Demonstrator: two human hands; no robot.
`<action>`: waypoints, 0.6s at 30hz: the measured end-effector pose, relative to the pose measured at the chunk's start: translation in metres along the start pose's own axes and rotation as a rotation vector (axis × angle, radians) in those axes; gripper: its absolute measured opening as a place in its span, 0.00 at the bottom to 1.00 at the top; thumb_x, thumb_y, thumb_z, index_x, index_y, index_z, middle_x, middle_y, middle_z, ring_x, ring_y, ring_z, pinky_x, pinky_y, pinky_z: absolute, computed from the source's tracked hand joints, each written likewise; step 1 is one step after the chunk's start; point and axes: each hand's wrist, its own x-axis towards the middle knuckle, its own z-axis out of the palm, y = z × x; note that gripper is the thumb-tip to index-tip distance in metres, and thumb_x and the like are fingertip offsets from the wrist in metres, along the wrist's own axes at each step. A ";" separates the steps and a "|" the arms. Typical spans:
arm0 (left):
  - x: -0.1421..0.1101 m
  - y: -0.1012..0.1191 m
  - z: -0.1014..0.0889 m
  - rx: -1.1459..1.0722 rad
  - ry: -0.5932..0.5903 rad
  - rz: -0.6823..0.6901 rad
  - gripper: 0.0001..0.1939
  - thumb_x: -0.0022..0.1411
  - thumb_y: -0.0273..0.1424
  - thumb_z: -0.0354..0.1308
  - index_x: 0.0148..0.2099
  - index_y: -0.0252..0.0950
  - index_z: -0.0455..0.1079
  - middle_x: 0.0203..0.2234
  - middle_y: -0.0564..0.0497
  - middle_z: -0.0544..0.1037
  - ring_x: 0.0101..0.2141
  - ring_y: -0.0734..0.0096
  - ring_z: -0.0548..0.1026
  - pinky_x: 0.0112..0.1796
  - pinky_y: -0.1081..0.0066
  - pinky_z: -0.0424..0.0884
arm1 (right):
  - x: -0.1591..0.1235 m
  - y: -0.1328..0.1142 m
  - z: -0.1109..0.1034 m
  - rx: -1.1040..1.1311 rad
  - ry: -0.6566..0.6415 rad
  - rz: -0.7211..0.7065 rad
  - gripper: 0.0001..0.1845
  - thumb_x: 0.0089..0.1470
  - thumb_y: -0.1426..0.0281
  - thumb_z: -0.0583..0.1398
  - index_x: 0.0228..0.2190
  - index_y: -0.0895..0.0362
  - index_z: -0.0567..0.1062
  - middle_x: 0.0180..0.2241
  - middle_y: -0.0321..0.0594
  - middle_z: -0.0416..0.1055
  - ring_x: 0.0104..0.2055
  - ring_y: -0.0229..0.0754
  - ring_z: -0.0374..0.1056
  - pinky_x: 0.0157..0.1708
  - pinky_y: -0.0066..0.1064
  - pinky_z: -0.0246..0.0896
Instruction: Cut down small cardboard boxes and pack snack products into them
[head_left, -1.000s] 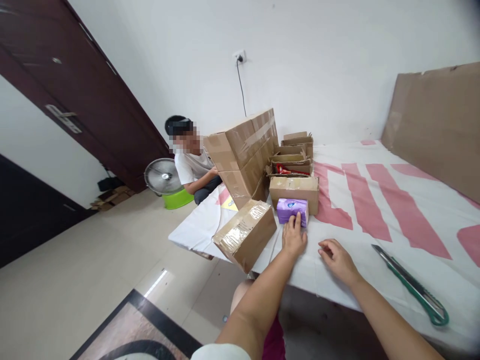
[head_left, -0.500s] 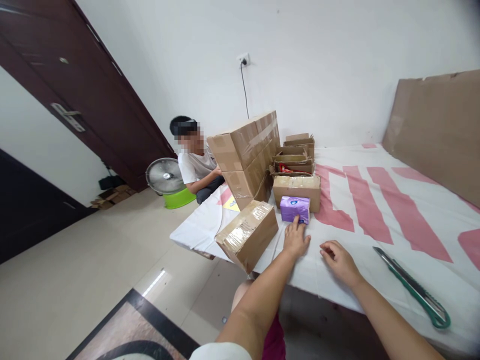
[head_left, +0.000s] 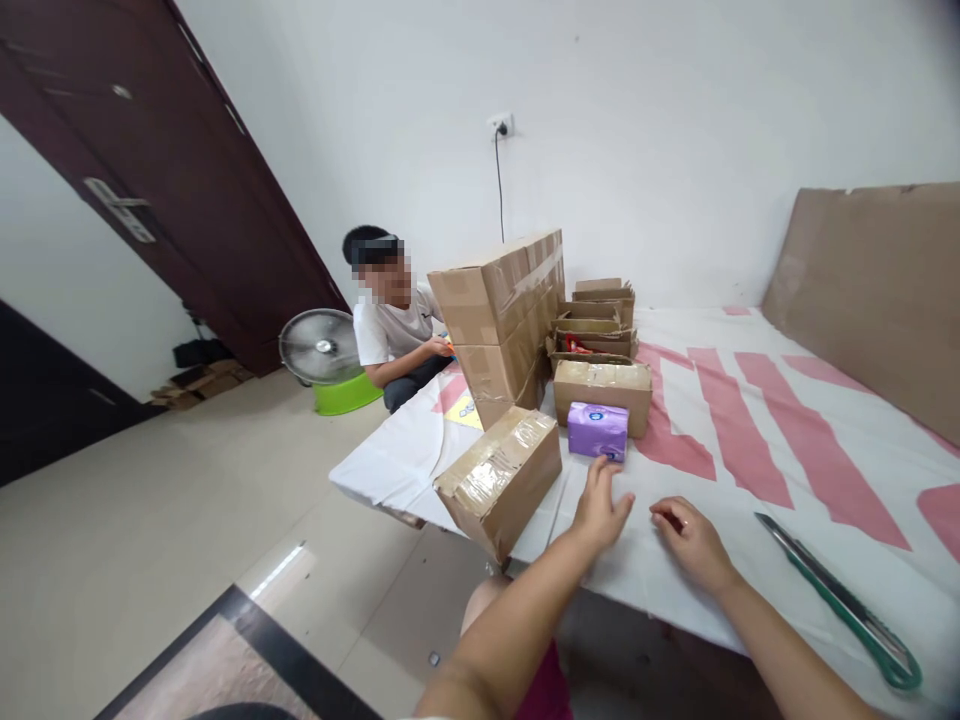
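A purple tissue pack (head_left: 597, 432) stands on the cloth-covered table, against the front of a taped cardboard box (head_left: 606, 385). My left hand (head_left: 602, 510) is just in front of the pack, its fingers apart and nothing in its grasp; the fingertips are close to the pack's lower edge. To its right, my right hand (head_left: 694, 545) rests near the table's front edge with fingers loosely curled in, and I see nothing in them. A green utility knife (head_left: 844, 605) with its blade out lies right of that hand. Another taped box (head_left: 501, 480) sits left of my left hand, at the table's edge.
Stacked cardboard boxes (head_left: 499, 325) rise at the left, with several open cartons (head_left: 596, 325) beside them. A large cardboard sheet (head_left: 874, 300) leans at the right. Across the table crouches a person (head_left: 397, 330), near a fan (head_left: 322, 347) on the floor.
My left hand has drawn back from the tissue pack, which its finger was touching. My right hand stays loosely curled. The camera view has shifted slightly.
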 end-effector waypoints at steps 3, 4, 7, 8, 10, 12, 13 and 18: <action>-0.053 -0.003 -0.031 -0.061 0.054 0.332 0.22 0.63 0.32 0.54 0.60 0.42 0.61 0.62 0.40 0.64 0.64 0.54 0.61 0.61 0.52 0.63 | 0.000 -0.001 0.000 -0.018 -0.009 0.006 0.14 0.56 0.57 0.55 0.31 0.52 0.75 0.34 0.43 0.75 0.36 0.47 0.71 0.38 0.39 0.67; -0.072 -0.010 -0.043 -0.034 0.125 0.434 0.22 0.62 0.31 0.55 0.58 0.45 0.62 0.59 0.42 0.67 0.64 0.52 0.61 0.60 0.49 0.63 | 0.000 -0.001 0.000 -0.025 -0.008 0.010 0.14 0.56 0.57 0.55 0.30 0.52 0.75 0.34 0.43 0.75 0.37 0.47 0.71 0.39 0.39 0.67; -0.115 -0.045 -0.083 0.109 0.560 0.469 0.26 0.56 0.35 0.64 0.55 0.52 0.61 0.55 0.46 0.68 0.62 0.48 0.62 0.60 0.45 0.62 | 0.000 0.000 0.002 -0.051 -0.009 0.017 0.13 0.56 0.58 0.55 0.30 0.52 0.74 0.34 0.42 0.74 0.38 0.48 0.71 0.40 0.40 0.67; -0.123 -0.059 -0.097 0.161 0.696 0.416 0.31 0.53 0.40 0.67 0.56 0.53 0.59 0.57 0.47 0.66 0.63 0.45 0.59 0.60 0.43 0.60 | 0.000 0.001 0.003 -0.060 -0.012 0.017 0.13 0.56 0.58 0.55 0.30 0.52 0.74 0.34 0.42 0.74 0.38 0.48 0.71 0.40 0.40 0.67; -0.130 -0.087 -0.119 0.193 0.844 0.243 0.42 0.47 0.47 0.70 0.60 0.53 0.53 0.62 0.45 0.58 0.66 0.42 0.54 0.61 0.39 0.56 | 0.001 0.001 0.003 -0.081 -0.016 0.010 0.13 0.56 0.58 0.54 0.30 0.52 0.74 0.34 0.42 0.74 0.37 0.48 0.71 0.39 0.40 0.67; -0.130 -0.109 -0.135 0.138 0.783 0.023 0.54 0.44 0.52 0.70 0.66 0.50 0.45 0.68 0.41 0.49 0.68 0.41 0.50 0.63 0.39 0.52 | 0.000 0.001 0.003 -0.106 -0.014 -0.003 0.14 0.56 0.58 0.54 0.29 0.52 0.74 0.34 0.42 0.74 0.37 0.48 0.71 0.39 0.40 0.67; -0.128 -0.117 -0.138 0.082 0.713 -0.076 0.59 0.42 0.53 0.71 0.68 0.48 0.41 0.69 0.39 0.46 0.68 0.40 0.48 0.63 0.41 0.52 | 0.001 0.001 0.002 -0.119 -0.014 -0.011 0.14 0.56 0.58 0.54 0.29 0.52 0.74 0.34 0.43 0.74 0.37 0.48 0.71 0.39 0.40 0.67; -0.121 -0.128 -0.129 -0.212 0.474 -0.350 0.67 0.46 0.47 0.70 0.71 0.42 0.25 0.68 0.33 0.51 0.64 0.47 0.62 0.60 0.50 0.62 | 0.003 -0.004 0.004 -0.214 -0.064 -0.045 0.14 0.56 0.60 0.53 0.32 0.54 0.75 0.35 0.45 0.75 0.38 0.49 0.71 0.40 0.42 0.69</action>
